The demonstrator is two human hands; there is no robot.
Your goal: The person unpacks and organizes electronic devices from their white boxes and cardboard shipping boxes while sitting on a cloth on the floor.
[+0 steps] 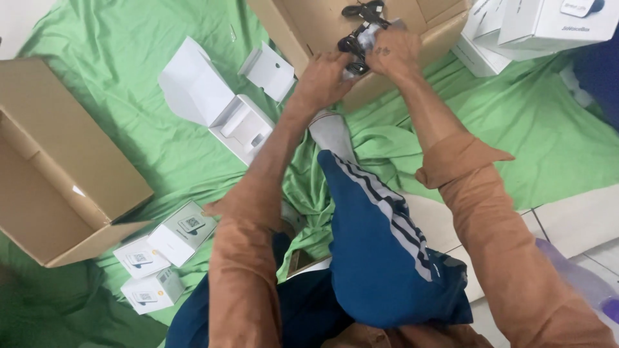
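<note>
Green cloth (161, 161) spread over tiled floor (574, 222); on cloth, cardboard boxes (58, 167), open white box (242, 125), small white boxes (161, 258) near left edge.

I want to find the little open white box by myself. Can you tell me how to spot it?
Start at the big green cloth spread over the floor. Left of the person's left hand an open white box lies on the cloth, apart from the big brown carton further left. Unlike the three closed white boxes near the knee, its lid is flipped up and its inside shows.
</note>
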